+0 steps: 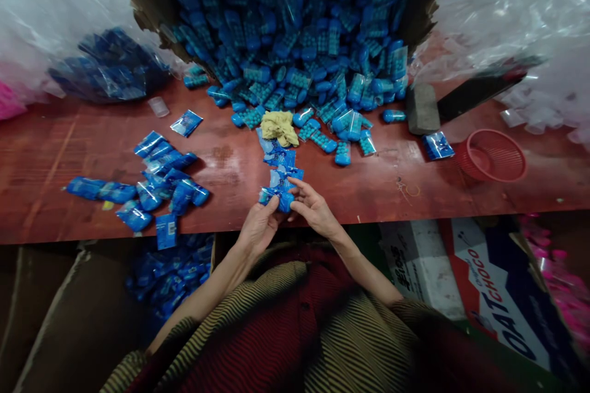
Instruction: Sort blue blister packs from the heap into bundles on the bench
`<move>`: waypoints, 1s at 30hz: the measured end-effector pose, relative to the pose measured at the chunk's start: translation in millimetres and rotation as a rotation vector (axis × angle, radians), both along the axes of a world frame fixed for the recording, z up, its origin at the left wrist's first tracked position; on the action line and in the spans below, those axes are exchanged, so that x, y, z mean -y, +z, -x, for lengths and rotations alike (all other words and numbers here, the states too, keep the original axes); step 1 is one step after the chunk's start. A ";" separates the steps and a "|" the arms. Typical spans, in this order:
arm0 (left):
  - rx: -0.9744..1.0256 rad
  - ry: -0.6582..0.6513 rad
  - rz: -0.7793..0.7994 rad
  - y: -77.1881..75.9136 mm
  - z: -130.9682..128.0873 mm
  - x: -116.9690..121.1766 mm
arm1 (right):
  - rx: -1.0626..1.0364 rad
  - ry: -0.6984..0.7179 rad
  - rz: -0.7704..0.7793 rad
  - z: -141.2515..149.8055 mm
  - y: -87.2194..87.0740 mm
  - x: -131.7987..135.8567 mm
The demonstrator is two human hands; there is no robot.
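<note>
At the front edge of the desk point(415, 193), a blue pack point(281, 201) sits between both hands. The grip of the left hand point(259, 227) is closed on it, thumb on top. The grip of the right hand point(316, 212) is nearly closed, thumb at the pack's right end, index finger stretched over the wrappers point(282, 158); how firmly it holds, I cannot tell. To the left lies a loose pile point(159, 179) of similar packs. The wrappers run back to a yellow cloth point(279, 129). Well right stands a red basket point(495, 163), with a grey block point(423, 110) beyond. Farthest, bottles point(295, 55) spill in a heap.
</note>
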State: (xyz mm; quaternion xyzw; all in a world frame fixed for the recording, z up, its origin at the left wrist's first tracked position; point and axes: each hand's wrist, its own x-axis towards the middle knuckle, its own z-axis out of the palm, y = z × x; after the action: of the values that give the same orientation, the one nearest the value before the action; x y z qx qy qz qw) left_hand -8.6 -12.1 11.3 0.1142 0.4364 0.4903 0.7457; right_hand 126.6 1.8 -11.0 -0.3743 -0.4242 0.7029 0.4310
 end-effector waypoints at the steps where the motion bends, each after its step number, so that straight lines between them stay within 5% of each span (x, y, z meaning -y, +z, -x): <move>1: 0.004 0.006 0.005 -0.5 -1.2 0.7 | 0.000 0.011 0.004 -0.9 -0.3 -0.4; 19: 0.025 -0.060 0.005 6.2 -6.0 2.0 | 0.023 -0.043 0.026 0.4 1.0 -2.3; 30: 0.042 -0.133 0.002 5.5 -2.4 0.4 | 0.110 0.041 -0.053 -9.9 -3.2 -3.6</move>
State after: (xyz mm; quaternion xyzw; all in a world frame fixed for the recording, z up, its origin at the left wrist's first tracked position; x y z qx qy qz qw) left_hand -6.2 -12.5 16.7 0.1320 0.4127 0.4418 0.7856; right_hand 136.5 5.4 -14.2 -0.3922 -0.4734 0.6783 0.4025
